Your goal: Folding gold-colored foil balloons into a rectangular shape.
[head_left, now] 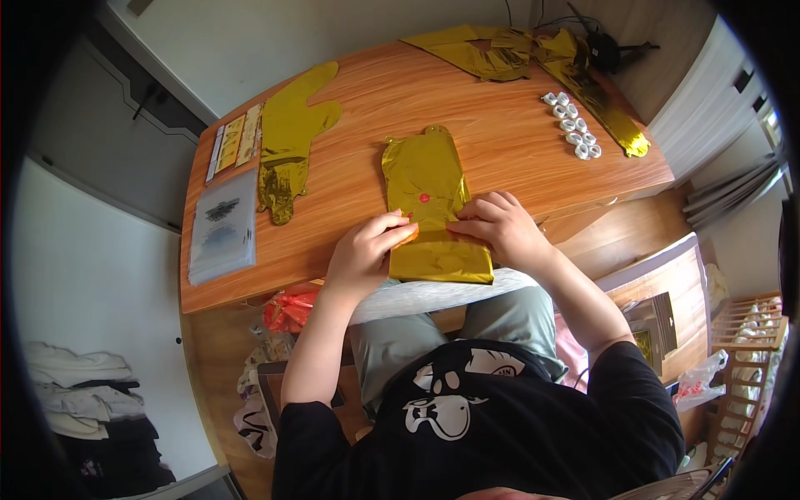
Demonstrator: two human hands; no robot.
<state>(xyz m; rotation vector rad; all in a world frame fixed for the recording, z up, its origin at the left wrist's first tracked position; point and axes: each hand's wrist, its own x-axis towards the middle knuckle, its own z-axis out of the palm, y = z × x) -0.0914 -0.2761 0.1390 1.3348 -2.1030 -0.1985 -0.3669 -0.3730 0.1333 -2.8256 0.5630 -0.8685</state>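
Observation:
A flat gold foil balloon [425, 162] lies at the near middle of the table, its lower part creased and reaching to the front edge. A small red round spot [424, 198] shows on its middle. My left hand [364, 252] is closed at the balloon's left edge, thumb and fingers pinching the foil; a bit of orange shows under the fingertips. On the opposite edge, my right hand [504, 227] grips the foil with bent fingers, the fingertips partly hidden. Another flat gold foil balloon [292, 117] rests farther left, apart from both hands.
More gold foil [475, 57] spreads along the back, with a long gold piece [598, 98] at right. Several small white rolls [575, 125] sit nearby. Clear plastic bags [223, 229] and printed cards [236, 140] lie at left. A black router-like device [608, 52] stands in the back corner.

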